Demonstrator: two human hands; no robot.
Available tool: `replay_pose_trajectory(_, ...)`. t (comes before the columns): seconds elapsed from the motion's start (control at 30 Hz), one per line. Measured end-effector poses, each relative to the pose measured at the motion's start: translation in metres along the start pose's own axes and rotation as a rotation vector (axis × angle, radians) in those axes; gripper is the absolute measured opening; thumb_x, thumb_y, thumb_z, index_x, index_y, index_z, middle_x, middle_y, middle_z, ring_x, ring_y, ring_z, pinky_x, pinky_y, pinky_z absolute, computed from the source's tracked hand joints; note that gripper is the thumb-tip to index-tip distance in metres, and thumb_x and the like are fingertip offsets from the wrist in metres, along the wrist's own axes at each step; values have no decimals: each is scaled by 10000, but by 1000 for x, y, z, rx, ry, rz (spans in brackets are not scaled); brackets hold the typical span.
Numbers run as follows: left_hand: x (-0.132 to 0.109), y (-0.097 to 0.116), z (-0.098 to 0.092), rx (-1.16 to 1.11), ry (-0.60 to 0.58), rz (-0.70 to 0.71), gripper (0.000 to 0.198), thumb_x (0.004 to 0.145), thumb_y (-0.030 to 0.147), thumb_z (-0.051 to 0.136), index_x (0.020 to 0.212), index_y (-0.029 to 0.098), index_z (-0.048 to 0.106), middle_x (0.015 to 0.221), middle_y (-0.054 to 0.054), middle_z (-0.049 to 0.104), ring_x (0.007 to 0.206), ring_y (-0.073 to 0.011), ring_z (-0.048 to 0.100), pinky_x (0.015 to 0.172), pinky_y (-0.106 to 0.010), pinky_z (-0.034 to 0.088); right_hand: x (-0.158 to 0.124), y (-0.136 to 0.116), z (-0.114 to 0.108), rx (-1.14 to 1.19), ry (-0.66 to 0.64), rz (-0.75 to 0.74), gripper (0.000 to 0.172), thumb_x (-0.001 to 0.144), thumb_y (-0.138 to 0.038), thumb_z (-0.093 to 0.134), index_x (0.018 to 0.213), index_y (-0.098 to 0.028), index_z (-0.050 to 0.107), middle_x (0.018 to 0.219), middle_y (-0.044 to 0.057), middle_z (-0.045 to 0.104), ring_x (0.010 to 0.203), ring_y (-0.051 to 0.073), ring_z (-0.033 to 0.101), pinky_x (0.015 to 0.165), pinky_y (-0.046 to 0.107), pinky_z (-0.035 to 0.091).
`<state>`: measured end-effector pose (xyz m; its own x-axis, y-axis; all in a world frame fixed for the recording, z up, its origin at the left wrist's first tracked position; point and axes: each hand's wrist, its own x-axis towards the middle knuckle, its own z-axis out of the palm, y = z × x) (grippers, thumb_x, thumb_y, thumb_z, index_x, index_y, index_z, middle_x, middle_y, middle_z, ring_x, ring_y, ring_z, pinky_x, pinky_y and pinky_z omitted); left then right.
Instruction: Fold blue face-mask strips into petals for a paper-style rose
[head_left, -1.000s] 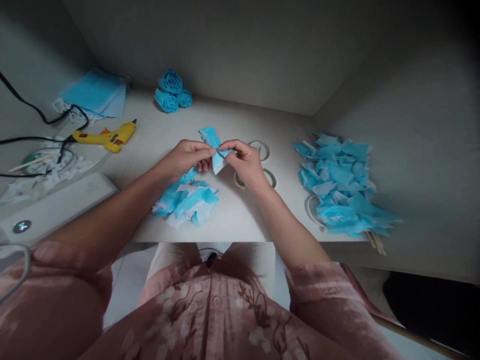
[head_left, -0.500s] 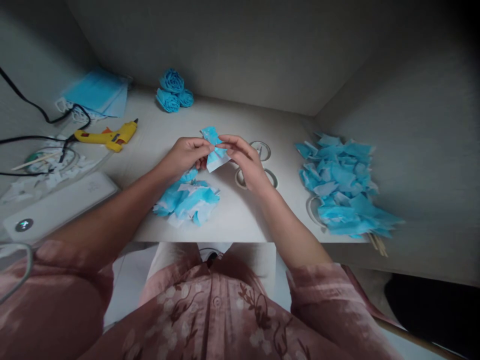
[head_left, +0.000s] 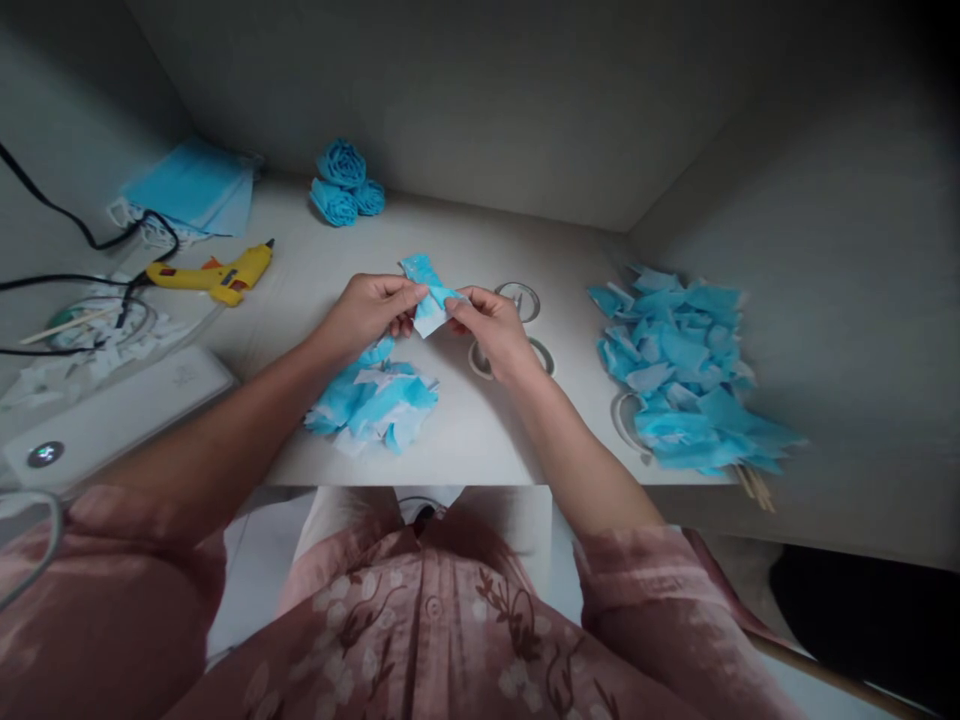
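A strip of blue and white mask fabric (head_left: pixel 431 318) is stretched between my hands above the table. My left hand (head_left: pixel 375 305) pinches its left side between thumb and fingers. On its right side, my right hand (head_left: pixel 487 322) grips it with the thumb on top. Just below the left hand lies a loose pile of blue and white fabric pieces (head_left: pixel 382 398). Two rolls of tape (head_left: pixel 537 302) lie on the table beside and partly behind my right hand. Three blue fabric roses (head_left: pixel 343 185) sit together at the back.
To the left are a stack of blue masks (head_left: pixel 191 190), a yellow glue gun (head_left: pixel 236 275), black cables, white scraps and a white power bank (head_left: pixel 124 410). At right, a large heap of blue fabric pieces (head_left: pixel 679 350) lies over thin wooden sticks (head_left: pixel 756 490), near another ring (head_left: pixel 624 420).
My right hand has shifted from extended fingers over the strip to a thumb-and-finger grip on its right side. My left hand stays nearly in place.
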<state>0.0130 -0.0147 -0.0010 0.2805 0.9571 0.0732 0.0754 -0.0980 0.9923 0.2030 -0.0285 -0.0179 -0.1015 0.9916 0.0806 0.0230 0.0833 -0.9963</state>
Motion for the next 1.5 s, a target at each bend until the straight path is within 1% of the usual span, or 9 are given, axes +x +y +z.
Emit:
replay_pose_trajectory(0.2, 1, -1, -2, -58, -42, -50, 324, 842, 388, 776, 665, 149, 648, 553, -8, 609, 500, -93, 571, 500, -189, 440, 0, -3, -1, 10, 31, 22, 269, 787, -461, 798, 805, -206, 715, 710, -27, 604, 700, 113, 528, 675, 252, 465)
replay_pose_trajectory(0.37, -1, -1, -4, -23, -61, -42, 246, 790, 368, 791, 752, 137, 718, 588, -19, 658, 509, -90, 575, 488, -182, 415, 0, -2, -1, 12, 31, -12, 321, 763, -507, 800, 804, -205, 701, 712, -33, 602, 698, 109, 526, 681, 254, 461)
replay_pose_trajectory(0.53, -2, 1, -3, -8, -75, -6, 300, 750, 398, 821, 685, 142, 679, 572, -15, 647, 496, -81, 554, 478, -184, 396, -1, -1, 1, -9, 9, -42, 306, 776, -494, 790, 820, -203, 709, 747, -26, 633, 721, 111, 543, 711, 256, 484)
replay_pose_trajectory(0.77, -3, 5, 0, 15, -70, -15, 352, 750, 413, 828, 641, 164, 605, 540, -1, 613, 478, -74, 524, 462, -185, 372, 0, -1, 2, -15, -1, -47, 325, 765, -519, 790, 822, -209, 710, 749, -24, 642, 729, 118, 560, 716, 261, 499)
replay_pose_trajectory(0.93, -1, 2, 0, -11, -49, -25, 268, 744, 358, 819, 774, 164, 636, 551, 13, 623, 467, -79, 531, 450, -187, 368, -1, -1, 2, -18, -10, -36, 327, 756, -523, 788, 855, -219, 719, 771, -20, 659, 750, 124, 574, 736, 264, 512)
replay_pose_trajectory(1.1, 1, -2, -1, -25, -49, -18, 281, 733, 325, 811, 883, 168, 632, 539, 33, 619, 455, -86, 532, 442, -188, 372, -2, -3, 3, -4, -19, -26, 284, 735, -480, 780, 820, -217, 714, 740, -26, 644, 744, 125, 574, 747, 265, 517)
replay_pose_trajectory(1.2, 2, -3, -1, -24, -48, -10, 299, 728, 339, 823, 879, 170, 627, 530, 37, 611, 455, -86, 524, 446, -190, 383, -3, -5, 3, 6, -30, -21, 276, 740, -470, 771, 811, -211, 710, 740, -25, 646, 737, 122, 567, 746, 262, 508)
replay_pose_trajectory(1.37, 2, -4, 0, -40, -44, -13, 365, 709, 398, 873, 851, 185, 612, 537, 44, 599, 453, -87, 522, 456, -202, 394, -3, -4, 5, -24, -31, 10, 349, 689, -515, 817, 815, -215, 691, 715, -36, 618, 709, 118, 525, 683, 255, 447)
replay_pose_trajectory(1.5, 2, -4, 0, -33, -55, -2, 316, 763, 400, 839, 832, 182, 620, 557, 33, 598, 475, -88, 532, 481, -204, 411, -1, -2, 5, -64, -42, 9, 321, 702, -485, 799, 743, -212, 636, 663, -50, 558, 676, 111, 482, 654, 257, 399)
